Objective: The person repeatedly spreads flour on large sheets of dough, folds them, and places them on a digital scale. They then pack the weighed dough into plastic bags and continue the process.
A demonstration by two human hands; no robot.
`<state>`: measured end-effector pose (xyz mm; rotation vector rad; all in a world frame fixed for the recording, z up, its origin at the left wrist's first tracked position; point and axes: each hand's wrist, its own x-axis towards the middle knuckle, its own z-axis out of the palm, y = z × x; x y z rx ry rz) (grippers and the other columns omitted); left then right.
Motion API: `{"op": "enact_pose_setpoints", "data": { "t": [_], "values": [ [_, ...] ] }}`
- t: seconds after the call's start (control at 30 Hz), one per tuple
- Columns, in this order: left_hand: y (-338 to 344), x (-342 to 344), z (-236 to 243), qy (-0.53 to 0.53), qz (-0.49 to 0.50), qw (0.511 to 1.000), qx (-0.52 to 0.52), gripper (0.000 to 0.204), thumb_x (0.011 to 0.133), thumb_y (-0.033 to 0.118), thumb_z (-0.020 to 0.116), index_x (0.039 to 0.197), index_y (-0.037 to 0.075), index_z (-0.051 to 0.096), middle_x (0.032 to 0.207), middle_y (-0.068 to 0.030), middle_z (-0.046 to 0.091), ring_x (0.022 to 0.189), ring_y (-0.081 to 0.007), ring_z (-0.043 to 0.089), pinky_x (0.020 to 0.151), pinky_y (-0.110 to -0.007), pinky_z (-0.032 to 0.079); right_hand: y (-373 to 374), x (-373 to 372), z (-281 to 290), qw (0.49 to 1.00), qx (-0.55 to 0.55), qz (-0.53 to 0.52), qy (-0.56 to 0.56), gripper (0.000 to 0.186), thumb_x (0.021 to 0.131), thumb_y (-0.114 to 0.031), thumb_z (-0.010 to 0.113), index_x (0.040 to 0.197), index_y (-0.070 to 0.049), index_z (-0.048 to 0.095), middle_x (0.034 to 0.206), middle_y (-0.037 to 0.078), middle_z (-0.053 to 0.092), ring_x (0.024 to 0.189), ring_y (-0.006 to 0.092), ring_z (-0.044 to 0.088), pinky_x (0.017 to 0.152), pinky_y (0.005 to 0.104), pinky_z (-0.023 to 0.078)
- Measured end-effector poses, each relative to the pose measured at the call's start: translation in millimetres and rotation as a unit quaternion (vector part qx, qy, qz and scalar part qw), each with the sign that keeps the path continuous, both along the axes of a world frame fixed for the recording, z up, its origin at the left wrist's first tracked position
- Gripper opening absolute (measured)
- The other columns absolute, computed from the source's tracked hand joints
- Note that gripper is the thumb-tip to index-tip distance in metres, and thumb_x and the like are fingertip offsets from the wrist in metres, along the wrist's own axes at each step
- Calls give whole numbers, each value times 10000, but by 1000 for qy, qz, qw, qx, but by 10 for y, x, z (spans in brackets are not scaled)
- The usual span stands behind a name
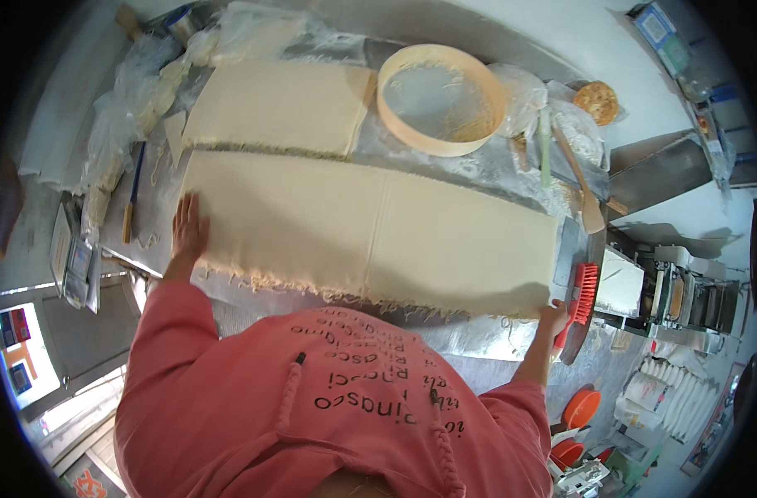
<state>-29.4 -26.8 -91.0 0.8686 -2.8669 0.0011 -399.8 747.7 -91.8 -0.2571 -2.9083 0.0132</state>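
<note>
While dough sheet (370, 236) runs left-right | L hand (188, 228) flat, open on end | R hand (553, 317) grips corner

**Both arms spread wide, hands at opposite ends**

Your left hand (188, 228) lies flat, palm down, fingers together and pointing away from you. Your right hand (552, 318) reaches out far to the side — fingers curled, gripping an edge — sleeves pushed up both forearms.

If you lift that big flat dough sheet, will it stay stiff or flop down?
Probably floppy: the big dough sheet lies thin and flat, and the left hand and right hand take it at opposite ends. It looks heavy for its thinness. Its ragged front edge suggests it tears easily.
</note>
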Motion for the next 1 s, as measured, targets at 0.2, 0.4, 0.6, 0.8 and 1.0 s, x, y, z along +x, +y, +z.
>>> {"op": "enact_pose_setpoints", "data": {
  "t": [0.2, 0.4, 0.6, 0.8, 1.0],
  "values": [
    [389, -502, -82, 156, 30, 986, -41, 331, 828, 198, 549, 1123, 50, 555, 1136, -182, 551, 1066, -349, 507, 912, -418, 401, -1398, -726, 281, 923, -315, 204, 90, 144, 748, -21, 590, 882, -39, 638, 910, 117, 617, 916, 294, 561, 815, 375, 440],
    [1570, -2709, 323, 206, 34, 850, 484, 471, 846, 307, 569, 1240, 82, 445, 944, -110, 571, 720, -193, 595, 545, -314, 480, -2148, -1416, -31, 952, -158, 257, -52, 331, 793, -294, 570, 1014, -51, 608, 1087, 159, 565, 1081, 319, 477, 938, 434, 351],
    [2105, -4016, 394, 201, 186, 761, 589, 306, 863, 260, 559, 1006, 7, 462, 726, -87, 529, 605, -159, 523, 539, -287, 417, -1798, -1829, 11, 982, -32, 134, -125, 561, 822, -450, 507, 1241, -77, 479, 1367, 186, 349, 1305, 335, 248, 1050, 455, 214],
    [3334, -4285, 292, 189, -245, 846, 434, 168, 835, 147, 563, 933, 23, 508, 815, -110, 549, 782, -231, 543, 697, -367, 446, -1010, -2323, -196, 994, -26, 36, -100, 701, 797, -453, 531, 1244, 71, 399, 1314, 231, 383, 1264, 366, 288, 1034, 480, 222],
    [4056, -5309, -191, 23, -366, 906, 210, 569, 831, 315, 554, 1263, -23, 404, 1390, -197, 274, 1322, -332, 193, 1083, -407, 178, -654, -2736, -488, 999, -1, -2, 48, 637, 820, -426, 517, 1229, 57, 441, 1259, 229, 451, 1264, 370, 289, 1031, 493, 212]
  ]
}}
